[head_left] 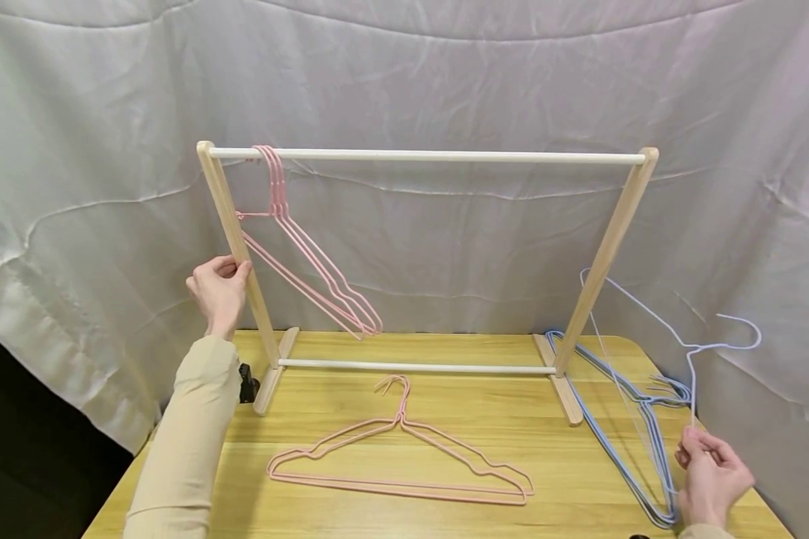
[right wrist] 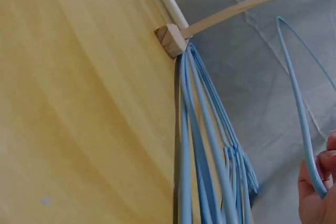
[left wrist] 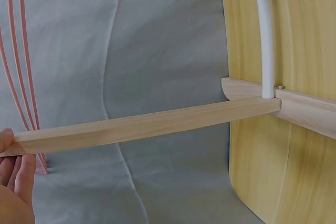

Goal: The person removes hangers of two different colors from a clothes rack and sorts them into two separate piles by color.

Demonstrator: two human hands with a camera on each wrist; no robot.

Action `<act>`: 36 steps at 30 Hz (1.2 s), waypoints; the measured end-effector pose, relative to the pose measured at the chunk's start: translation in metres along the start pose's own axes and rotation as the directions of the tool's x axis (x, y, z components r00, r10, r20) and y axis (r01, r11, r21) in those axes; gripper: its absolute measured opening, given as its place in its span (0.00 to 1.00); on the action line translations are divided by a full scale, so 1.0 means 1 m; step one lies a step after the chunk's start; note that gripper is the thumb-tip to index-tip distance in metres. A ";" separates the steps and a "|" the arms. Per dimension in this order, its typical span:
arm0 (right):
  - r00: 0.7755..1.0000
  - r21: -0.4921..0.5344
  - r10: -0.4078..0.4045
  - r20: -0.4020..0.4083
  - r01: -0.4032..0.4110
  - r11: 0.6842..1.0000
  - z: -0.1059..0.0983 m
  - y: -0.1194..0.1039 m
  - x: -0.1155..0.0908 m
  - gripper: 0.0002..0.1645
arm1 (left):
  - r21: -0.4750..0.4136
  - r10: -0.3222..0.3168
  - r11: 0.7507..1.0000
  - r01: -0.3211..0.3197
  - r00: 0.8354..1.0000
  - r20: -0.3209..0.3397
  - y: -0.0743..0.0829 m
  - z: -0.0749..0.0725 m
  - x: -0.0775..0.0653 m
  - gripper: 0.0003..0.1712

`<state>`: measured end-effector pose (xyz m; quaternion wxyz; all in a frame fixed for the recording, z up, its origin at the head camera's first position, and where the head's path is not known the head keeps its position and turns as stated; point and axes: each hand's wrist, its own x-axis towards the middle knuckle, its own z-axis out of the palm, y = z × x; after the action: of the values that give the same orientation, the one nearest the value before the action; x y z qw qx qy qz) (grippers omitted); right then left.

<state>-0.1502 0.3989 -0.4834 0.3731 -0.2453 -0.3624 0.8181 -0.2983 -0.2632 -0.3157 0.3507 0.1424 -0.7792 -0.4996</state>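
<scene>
Left hand [head_left: 219, 290]: your thumb and fingertips pinch the left post [head_left: 223, 198] of the wooden rack, partway up its length; the left wrist view shows the thumb on one side of the wood and the fingers on the other.

Right hand [head_left: 714, 473]: your fingers are curled and pinch one shoulder of a light-blue hanger [head_left: 697, 347]. You hold it up at the right side, its hook toward the right; its far end overlaps the right post [head_left: 606, 262] in the head view. Contact between the two: cannot tell.

Below it, a stack of blue hangers [head_left: 647, 408] lies on the right of the tabletop [head_left: 377, 524], hooks also to the right, one end by the foot of the right post. Count unclear, as the wires overlap.

Pink: a cluster of pink hangers [head_left: 276, 180] hangs from the white top rail [head_left: 431, 156] near its left end, close to the post you grip. Two more, a flat pink pair [head_left: 401, 421], lie overlapping in front of the rack's white lower rod [head_left: 418, 367], hooks pointing away from you.

Small black object [head_left: 247, 383] beside the left foot; identity unclear. Pale grey curtain [head_left: 445, 90] behind the rack.
</scene>
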 end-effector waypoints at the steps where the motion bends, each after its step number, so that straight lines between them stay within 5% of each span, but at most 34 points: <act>1: 1.000 -0.044 0.010 -0.003 -0.010 0.999 -0.001 0.000 0.000 0.11 | 0.000 -0.002 1.000 0.002 1.000 0.000 0.000 0.000 0.000 0.17; 13: 0.990 -0.378 0.141 0.016 -0.125 0.917 -0.013 0.004 0.002 0.25 | -0.016 -0.017 1.000 0.017 1.000 -0.004 -0.001 -0.001 -0.002 0.17; 26: 0.996 -0.601 0.091 0.025 -0.058 0.797 -0.016 0.011 0.002 0.27 | -0.005 -0.035 0.999 0.035 0.999 -0.003 -0.002 -0.001 -0.001 0.18; 30: 0.999 -0.698 0.043 0.010 -0.024 0.716 -0.017 0.011 0.001 0.29 | -0.006 -0.034 0.999 0.034 0.999 -0.004 -0.001 -0.001 -0.001 0.18; 36: 1.000 -0.851 0.002 0.021 0.017 0.525 -0.019 0.008 0.000 0.30 | -0.006 -0.034 0.999 0.034 0.999 -0.008 -0.002 -0.001 -0.001 0.18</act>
<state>-0.1407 0.4028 -0.5011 0.2062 -0.3867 -0.7198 0.5384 -0.2966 -0.2640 -0.3173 0.3459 0.1568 -0.7737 -0.5072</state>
